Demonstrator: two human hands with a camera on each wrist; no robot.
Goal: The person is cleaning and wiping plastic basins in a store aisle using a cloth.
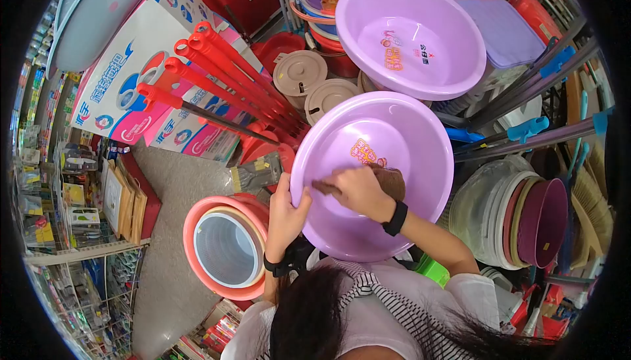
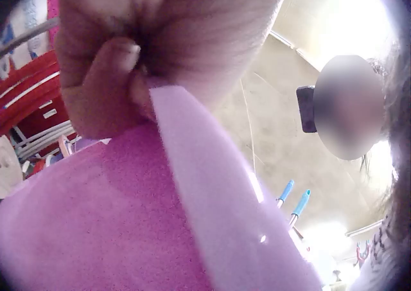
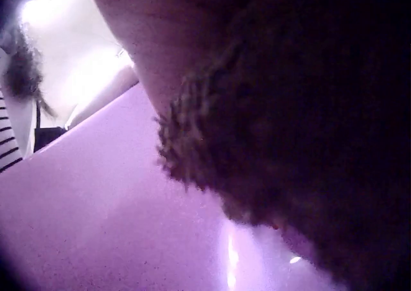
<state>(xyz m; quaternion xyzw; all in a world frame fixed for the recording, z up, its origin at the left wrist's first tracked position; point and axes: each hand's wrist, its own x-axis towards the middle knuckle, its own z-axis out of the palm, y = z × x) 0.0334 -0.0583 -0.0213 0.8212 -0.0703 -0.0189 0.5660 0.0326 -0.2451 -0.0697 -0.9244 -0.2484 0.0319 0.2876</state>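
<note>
A light purple plastic basin with an orange printed picture on its bottom is tilted in front of the person. On its left rim is the left hand, thumb over the edge inside. The left wrist view shows that hand gripping the rim close up. Inside the basin, the right hand holds a brown cloth against the left inner wall. Part of the cloth sticks out past the fingertips, and the rest hangs beside the wrist. Shaggy dark cloth fills much of the right wrist view.
Another purple basin sits just beyond. Red-handled poles lean at left before printed boxes. Nested tubs stand on the floor at lower left, stacked buckets at right. Beige lidded bins stand behind the held basin.
</note>
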